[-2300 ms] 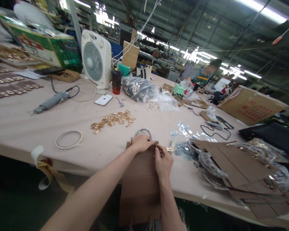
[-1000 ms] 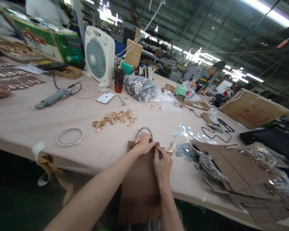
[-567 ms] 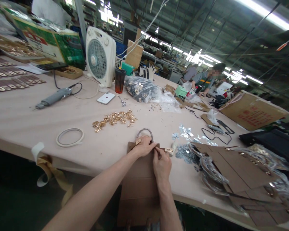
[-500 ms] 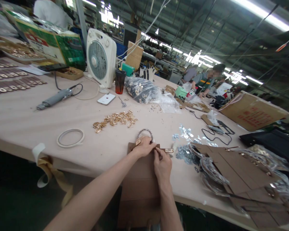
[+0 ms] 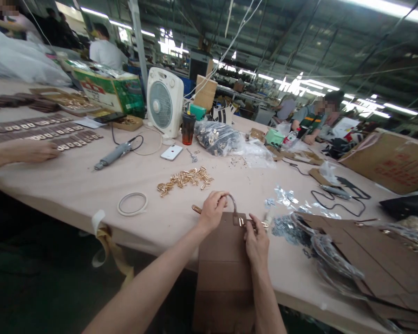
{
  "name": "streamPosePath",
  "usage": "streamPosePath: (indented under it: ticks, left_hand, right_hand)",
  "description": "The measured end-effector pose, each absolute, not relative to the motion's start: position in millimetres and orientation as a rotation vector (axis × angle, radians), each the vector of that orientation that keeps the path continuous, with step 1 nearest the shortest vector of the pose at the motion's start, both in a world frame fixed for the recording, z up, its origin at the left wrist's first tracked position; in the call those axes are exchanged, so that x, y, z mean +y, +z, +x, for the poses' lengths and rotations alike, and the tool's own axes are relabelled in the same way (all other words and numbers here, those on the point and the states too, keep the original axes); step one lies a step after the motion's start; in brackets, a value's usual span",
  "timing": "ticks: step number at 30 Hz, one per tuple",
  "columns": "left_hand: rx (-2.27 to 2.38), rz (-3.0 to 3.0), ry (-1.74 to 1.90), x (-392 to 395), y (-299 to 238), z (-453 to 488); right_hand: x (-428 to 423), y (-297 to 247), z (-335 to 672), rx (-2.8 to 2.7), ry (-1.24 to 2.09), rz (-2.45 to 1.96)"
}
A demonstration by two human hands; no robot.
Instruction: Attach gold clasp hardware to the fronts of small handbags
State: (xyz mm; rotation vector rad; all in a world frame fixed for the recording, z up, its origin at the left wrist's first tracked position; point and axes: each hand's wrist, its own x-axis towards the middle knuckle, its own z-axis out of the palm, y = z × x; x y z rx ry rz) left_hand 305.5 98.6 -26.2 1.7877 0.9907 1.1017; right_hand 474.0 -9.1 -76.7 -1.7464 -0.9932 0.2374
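Observation:
A brown bag panel [image 5: 225, 246] hangs over the table's front edge, with a curved, clear-wrapped handle [image 5: 234, 203] at its top. My left hand [image 5: 213, 211] is closed, its fingers pinching the handle's left part. To its left pokes out a narrow brown strap end [image 5: 196, 209]. Gold metal hardware [image 5: 241, 222] sits at the handle's right foot. My right hand [image 5: 257, 239] lies at the panel's right edge, fingers closed on the short brown strap beside the hardware; the strap's gold-fitted tip [image 5: 264, 224] shows past the fingers.
Gold fittings [image 5: 184, 179] lie in a pile beyond my hands, with a tape roll [image 5: 132, 204] at left. Silver plates [image 5: 289, 229] and stacked brown bag pieces [image 5: 348, 246] are on the right. A grey power screwdriver [image 5: 113, 156], phone [image 5: 172, 152] and fan [image 5: 164, 103] stand farther back. Another person's hand [image 5: 43, 150] reaches in at left.
The view has turned left, bringing another person's arm in. My left hand has moved from the panel's top onto the handle, uncovering the gold hardware. My hands are farther apart.

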Motion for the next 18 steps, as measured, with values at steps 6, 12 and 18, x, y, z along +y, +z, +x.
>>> streamPosePath:
  ticks: [6,12,18]
  left_hand:
    - [1.221,1.756,1.288,83,-32,257]
    - [1.423,2.067,0.884,68,-53,239]
    - [1.442,2.308,0.86,75,-70,247]
  right_hand:
    - [-11,-73,474,-0.924,0.405,-1.724]
    - [-14,-59,465,-0.861,0.451,-1.632]
    - [-19,-53,459,-0.85,0.566,-1.461]
